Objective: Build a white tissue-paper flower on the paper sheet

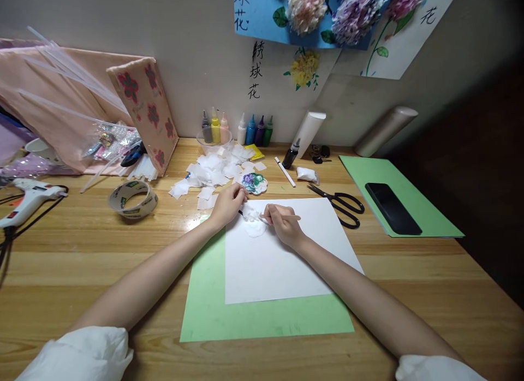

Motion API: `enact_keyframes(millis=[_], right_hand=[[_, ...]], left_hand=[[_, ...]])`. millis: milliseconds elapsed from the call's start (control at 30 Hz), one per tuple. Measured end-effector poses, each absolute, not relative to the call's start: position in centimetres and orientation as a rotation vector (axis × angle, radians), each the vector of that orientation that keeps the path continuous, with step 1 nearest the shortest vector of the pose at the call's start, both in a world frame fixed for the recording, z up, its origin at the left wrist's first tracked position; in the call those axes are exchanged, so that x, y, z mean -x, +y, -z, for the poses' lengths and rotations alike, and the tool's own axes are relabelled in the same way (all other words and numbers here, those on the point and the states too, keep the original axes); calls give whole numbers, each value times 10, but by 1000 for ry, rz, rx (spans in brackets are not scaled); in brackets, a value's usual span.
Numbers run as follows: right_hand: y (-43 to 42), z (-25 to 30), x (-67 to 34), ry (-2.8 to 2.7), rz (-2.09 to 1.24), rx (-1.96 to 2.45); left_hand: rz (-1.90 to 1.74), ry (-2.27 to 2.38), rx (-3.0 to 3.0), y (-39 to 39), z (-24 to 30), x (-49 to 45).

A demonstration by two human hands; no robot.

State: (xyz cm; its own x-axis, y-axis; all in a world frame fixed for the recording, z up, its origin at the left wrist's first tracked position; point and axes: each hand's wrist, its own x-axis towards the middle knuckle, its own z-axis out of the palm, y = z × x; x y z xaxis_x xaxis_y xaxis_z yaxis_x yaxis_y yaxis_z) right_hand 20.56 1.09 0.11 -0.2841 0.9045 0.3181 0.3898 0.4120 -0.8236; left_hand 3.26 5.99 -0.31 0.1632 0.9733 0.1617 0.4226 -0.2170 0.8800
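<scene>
My right hand [285, 224] is closed around a thin wooden stick [293, 218], its working end pointing left at a small mound of white tissue pieces [250, 212]. The mound sits on a round white disc [255, 229] near the top of a white paper sheet [282, 266]. My left hand [230, 205] rests at the sheet's upper left corner, fingers pinched together beside the mound. A small dark tip shows by its fingers; what they hold is unclear. Just beyond lies a palette [254, 183] with purple and green paint. Green paper [262, 321] lies under the white sheet.
Behind my hands are loose tissue squares [213, 168] and paint bottles [251, 131]. Black scissors [344, 203] and a phone [392, 207] lie right. A tape roll [133, 200] and glue gun [33, 198] are left. Flower pictures [262, 26] hang on the wall.
</scene>
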Motion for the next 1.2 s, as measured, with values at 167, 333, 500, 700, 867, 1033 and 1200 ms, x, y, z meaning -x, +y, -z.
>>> enact_keyframes(millis=[167,333,500,700,867,1033,1200], right_hand=[[8,0,-206,-1819,-757,1099],[8,0,-205,-1760,-792,1135],[8,0,-205,-1727,-867,1130],[8,5,-211,-1482,-820,1147],[10,6,-211,-1363,-908,1167],[9,5,-210,-1364,-935,1149],[8,5,-210,-1344,-946,1149]], left_hand=[[-1009,1334,-1751,59,2,-33],[-1008,1338,-1745,59,2,-31],[-1019,1322,-1712,59,4,-33],[-1014,1305,-1654,72,-16,-19],[-839,1623,-2242,83,-43,14],[-542,1645,-2488,81,-34,15],[-486,1711,-2444,76,-15,-1]])
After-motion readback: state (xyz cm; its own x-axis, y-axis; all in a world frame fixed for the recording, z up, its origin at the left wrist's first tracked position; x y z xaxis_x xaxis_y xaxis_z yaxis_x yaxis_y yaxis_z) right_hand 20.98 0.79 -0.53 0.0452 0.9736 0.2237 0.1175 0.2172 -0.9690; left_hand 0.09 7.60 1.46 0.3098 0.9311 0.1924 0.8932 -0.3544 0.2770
